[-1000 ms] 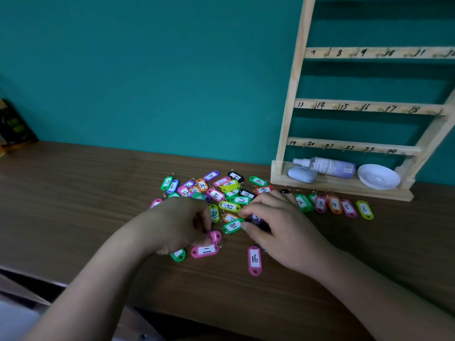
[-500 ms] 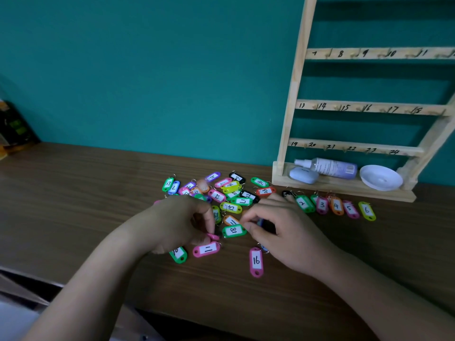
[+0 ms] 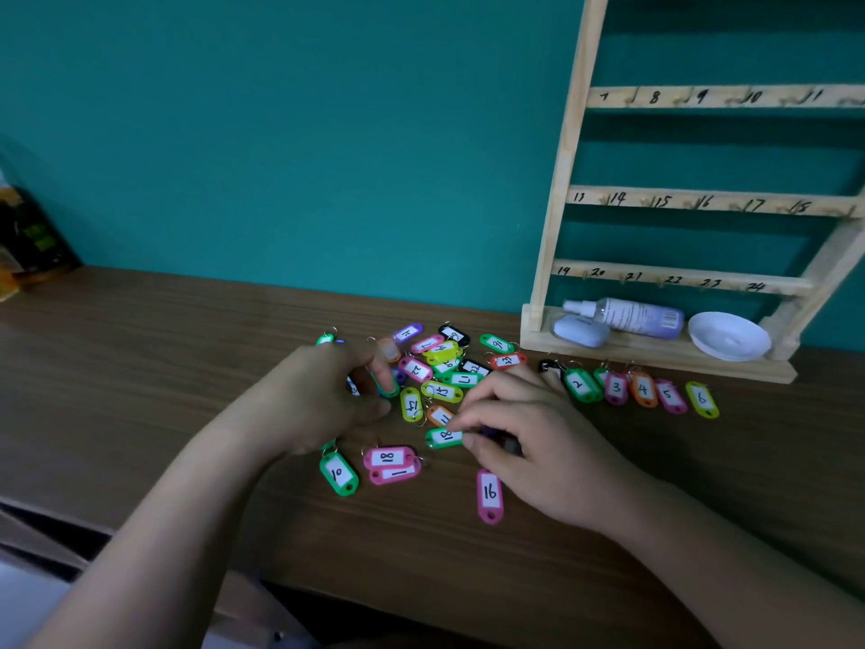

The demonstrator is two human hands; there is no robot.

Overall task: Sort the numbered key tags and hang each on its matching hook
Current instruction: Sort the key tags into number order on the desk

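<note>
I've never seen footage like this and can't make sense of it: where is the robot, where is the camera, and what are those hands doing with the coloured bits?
There is no robot here: a person works with bare hands, and the one picture comes from a camera worn on their head, looking down. On the brown table lies a heap of coloured, numbered key tags, with tags 2 to 6 lined up in a row. Behind stands a wooden rack of numbered hooks, with a spray bottle and a white dish on its base. The right hand pinches a purple tag. The left hand curls into the heap; whether it grips a tag is unclear.
</note>
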